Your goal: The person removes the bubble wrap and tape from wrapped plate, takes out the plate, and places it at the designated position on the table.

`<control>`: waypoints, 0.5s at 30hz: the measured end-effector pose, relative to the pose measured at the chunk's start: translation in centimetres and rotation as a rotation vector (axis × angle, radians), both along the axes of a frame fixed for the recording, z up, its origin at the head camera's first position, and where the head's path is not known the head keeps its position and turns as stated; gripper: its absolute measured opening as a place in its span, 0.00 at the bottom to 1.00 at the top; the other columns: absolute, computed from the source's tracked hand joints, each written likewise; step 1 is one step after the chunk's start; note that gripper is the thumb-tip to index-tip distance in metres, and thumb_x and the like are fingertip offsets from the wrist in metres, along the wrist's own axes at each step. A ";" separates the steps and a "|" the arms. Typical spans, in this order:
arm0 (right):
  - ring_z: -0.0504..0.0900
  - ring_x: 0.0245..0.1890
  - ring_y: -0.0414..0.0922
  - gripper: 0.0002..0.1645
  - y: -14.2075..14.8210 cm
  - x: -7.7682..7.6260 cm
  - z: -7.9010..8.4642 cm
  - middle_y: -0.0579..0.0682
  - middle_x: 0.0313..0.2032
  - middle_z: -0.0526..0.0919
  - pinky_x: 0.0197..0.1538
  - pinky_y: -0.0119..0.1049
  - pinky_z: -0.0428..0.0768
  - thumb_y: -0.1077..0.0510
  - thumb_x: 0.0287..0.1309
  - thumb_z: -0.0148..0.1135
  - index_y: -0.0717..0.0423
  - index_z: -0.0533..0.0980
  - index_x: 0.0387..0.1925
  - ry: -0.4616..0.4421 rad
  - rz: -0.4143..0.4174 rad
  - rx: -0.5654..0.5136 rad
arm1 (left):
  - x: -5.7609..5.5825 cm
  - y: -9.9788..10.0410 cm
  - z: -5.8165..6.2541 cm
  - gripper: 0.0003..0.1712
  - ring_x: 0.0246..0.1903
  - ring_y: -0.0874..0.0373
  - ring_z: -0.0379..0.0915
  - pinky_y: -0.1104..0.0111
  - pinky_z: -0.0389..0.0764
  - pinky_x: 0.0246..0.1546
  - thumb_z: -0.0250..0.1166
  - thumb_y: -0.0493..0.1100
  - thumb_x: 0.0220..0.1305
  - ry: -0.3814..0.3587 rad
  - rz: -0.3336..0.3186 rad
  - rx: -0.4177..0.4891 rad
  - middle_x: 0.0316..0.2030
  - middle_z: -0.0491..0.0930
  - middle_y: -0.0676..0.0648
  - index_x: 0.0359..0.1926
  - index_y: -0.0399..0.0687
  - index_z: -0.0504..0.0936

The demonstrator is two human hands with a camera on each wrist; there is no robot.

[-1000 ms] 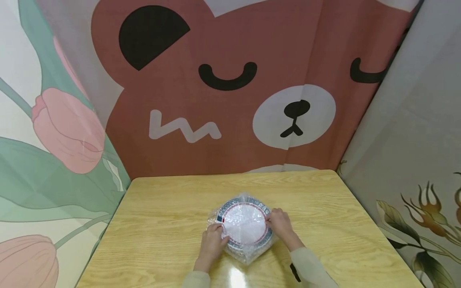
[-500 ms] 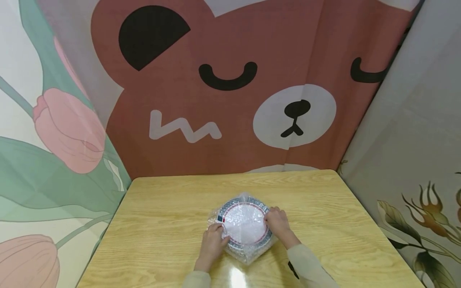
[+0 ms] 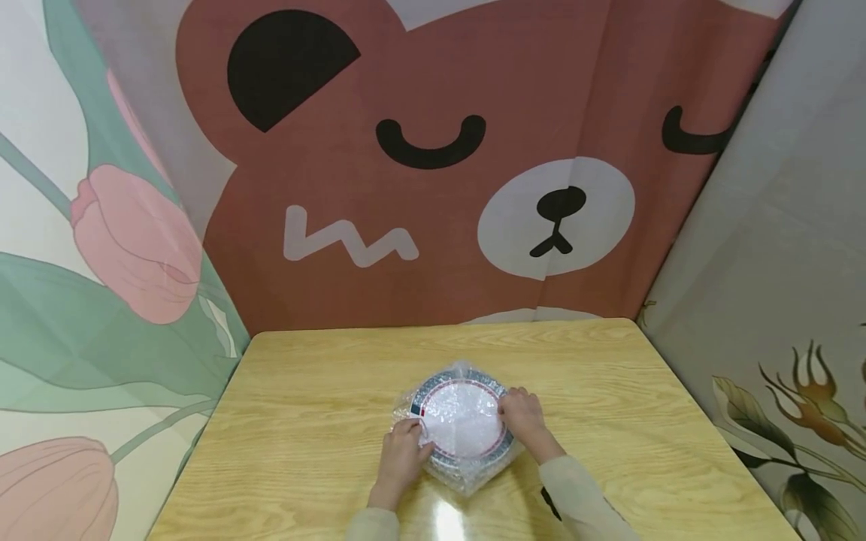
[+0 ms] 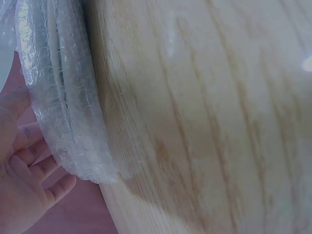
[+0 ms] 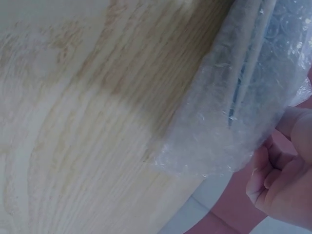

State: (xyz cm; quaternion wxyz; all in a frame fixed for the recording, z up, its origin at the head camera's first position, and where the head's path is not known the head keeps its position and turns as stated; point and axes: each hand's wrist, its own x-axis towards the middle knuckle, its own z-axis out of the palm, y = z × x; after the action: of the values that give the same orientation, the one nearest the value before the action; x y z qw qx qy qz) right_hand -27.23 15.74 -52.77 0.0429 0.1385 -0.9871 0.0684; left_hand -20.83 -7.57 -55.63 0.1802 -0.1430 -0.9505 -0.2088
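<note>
In the head view, round plates [image 3: 467, 417] with a blue-grey patterned rim and a thin red ring show through clear bubble wrap [image 3: 467, 481]. Seen from the wrists, more than one plate edge appears stacked inside the wrap [image 4: 73, 107]. My left hand [image 3: 401, 460] holds the wrap at the bundle's near left side, thumb apart from the fingers. At the opposite side my right hand [image 3: 525, 422] pinches the wrap, its fingers curled in the right wrist view [image 5: 285, 168]. The wrap hides the fingertips in both wrist views.
The bundle lies on a light wood-grain table [image 3: 318, 421]. A brown bear curtain [image 3: 433, 285] hangs behind its far edge, with patterned curtains on the left [image 3: 135, 240] and right [image 3: 778, 248]. A small dark object [image 3: 551, 502] shows beside the right sleeve.
My right hand has shifted slightly inward and away from me along the wrap. The left hand and the bundle keep their places, while the head view drifts a little.
</note>
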 end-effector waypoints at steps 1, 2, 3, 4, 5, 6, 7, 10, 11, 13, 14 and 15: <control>0.69 0.24 0.45 0.06 0.0 0.0 -0.1 0.46 0.19 0.69 0.26 0.39 0.71 0.62 0.42 0.65 0.51 0.78 0.16 0.005 0.001 -0.011 | 0.0 0.0 0.0 0.19 0.44 0.48 0.69 0.57 0.73 0.37 0.67 0.46 0.46 0.002 0.003 -0.004 0.40 0.76 0.43 0.34 0.34 0.80; 0.69 0.25 0.45 0.05 0.0 0.0 -0.1 0.46 0.19 0.69 0.26 0.39 0.72 0.62 0.42 0.65 0.51 0.78 0.16 0.007 -0.002 -0.021 | 0.0 0.0 0.0 0.19 0.44 0.48 0.69 0.57 0.73 0.37 0.67 0.47 0.46 0.003 0.005 -0.009 0.40 0.76 0.43 0.34 0.34 0.80; 0.69 0.25 0.45 0.05 0.1 0.0 -0.2 0.46 0.19 0.69 0.26 0.39 0.72 0.62 0.41 0.66 0.52 0.79 0.16 0.015 -0.003 -0.034 | 0.0 0.0 0.0 0.19 0.44 0.48 0.69 0.57 0.73 0.37 0.67 0.47 0.47 0.003 0.008 -0.011 0.40 0.76 0.43 0.34 0.35 0.80; 0.69 0.25 0.45 0.05 0.1 0.0 -0.3 0.46 0.19 0.69 0.26 0.39 0.73 0.63 0.40 0.67 0.52 0.78 0.16 0.021 -0.005 -0.049 | 0.0 0.0 0.0 0.19 0.44 0.49 0.69 0.58 0.73 0.37 0.67 0.47 0.47 0.002 0.009 -0.013 0.40 0.76 0.43 0.34 0.35 0.80; 0.70 0.25 0.45 0.05 0.1 0.0 -0.4 0.46 0.20 0.69 0.25 0.38 0.73 0.63 0.40 0.67 0.52 0.78 0.16 0.028 -0.006 -0.061 | 0.0 0.0 0.0 0.19 0.44 0.49 0.69 0.58 0.73 0.37 0.66 0.47 0.47 -0.001 0.011 -0.017 0.40 0.76 0.44 0.34 0.35 0.80; 0.70 0.25 0.45 0.06 0.2 0.0 -0.6 0.46 0.20 0.69 0.25 0.38 0.74 0.63 0.39 0.68 0.52 0.78 0.16 0.032 -0.008 -0.073 | 0.0 0.0 0.0 0.19 0.44 0.49 0.69 0.58 0.73 0.37 0.66 0.47 0.47 -0.003 0.013 -0.019 0.40 0.76 0.44 0.34 0.35 0.80; 0.70 0.25 0.45 0.06 0.1 0.0 -0.6 0.46 0.20 0.69 0.25 0.37 0.74 0.63 0.39 0.68 0.52 0.78 0.16 0.031 -0.014 -0.087 | 0.0 0.0 0.0 0.19 0.44 0.49 0.69 0.58 0.73 0.37 0.66 0.47 0.47 -0.007 0.015 -0.020 0.40 0.76 0.44 0.34 0.35 0.80; 0.69 0.25 0.45 0.06 0.1 0.0 -0.8 0.46 0.20 0.68 0.24 0.36 0.74 0.64 0.39 0.68 0.53 0.77 0.16 0.033 -0.020 -0.114 | 0.1 0.1 0.1 0.19 0.45 0.49 0.68 0.58 0.73 0.37 0.66 0.47 0.47 -0.022 0.019 -0.019 0.40 0.76 0.44 0.35 0.35 0.80; 0.68 0.25 0.45 0.07 0.1 0.0 -0.8 0.46 0.20 0.68 0.23 0.36 0.74 0.64 0.40 0.68 0.53 0.77 0.16 0.035 -0.019 -0.118 | 0.1 0.1 0.1 0.19 0.45 0.49 0.68 0.58 0.73 0.37 0.66 0.47 0.47 -0.026 0.019 -0.020 0.40 0.76 0.44 0.35 0.34 0.80; 0.68 0.25 0.45 0.07 0.1 0.0 -0.9 0.47 0.20 0.67 0.23 0.35 0.73 0.64 0.40 0.67 0.54 0.77 0.16 0.037 -0.017 -0.129 | 0.2 0.1 0.2 0.20 0.45 0.49 0.68 0.58 0.73 0.38 0.66 0.47 0.48 -0.037 0.020 -0.021 0.41 0.76 0.43 0.35 0.34 0.80; 0.67 0.25 0.45 0.07 0.1 0.0 -0.9 0.47 0.20 0.67 0.23 0.35 0.73 0.65 0.40 0.67 0.54 0.77 0.16 0.031 -0.018 -0.134 | 0.2 0.1 0.2 0.20 0.45 0.49 0.68 0.58 0.73 0.38 0.66 0.47 0.48 -0.043 0.020 -0.021 0.41 0.76 0.43 0.36 0.34 0.80; 0.67 0.25 0.44 0.07 0.1 0.0 -0.9 0.47 0.20 0.66 0.23 0.34 0.72 0.65 0.41 0.67 0.54 0.77 0.16 0.029 -0.016 -0.139 | 0.2 0.1 0.3 0.20 0.45 0.49 0.68 0.58 0.72 0.38 0.66 0.47 0.48 -0.047 0.020 -0.022 0.41 0.76 0.43 0.36 0.34 0.80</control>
State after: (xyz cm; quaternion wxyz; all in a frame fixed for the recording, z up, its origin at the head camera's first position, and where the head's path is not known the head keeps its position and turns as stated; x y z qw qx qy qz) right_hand -27.21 15.84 -53.68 0.0675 0.1281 -0.9803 0.1344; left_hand -20.59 -7.47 -55.35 0.1582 -0.1303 -0.9581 -0.1999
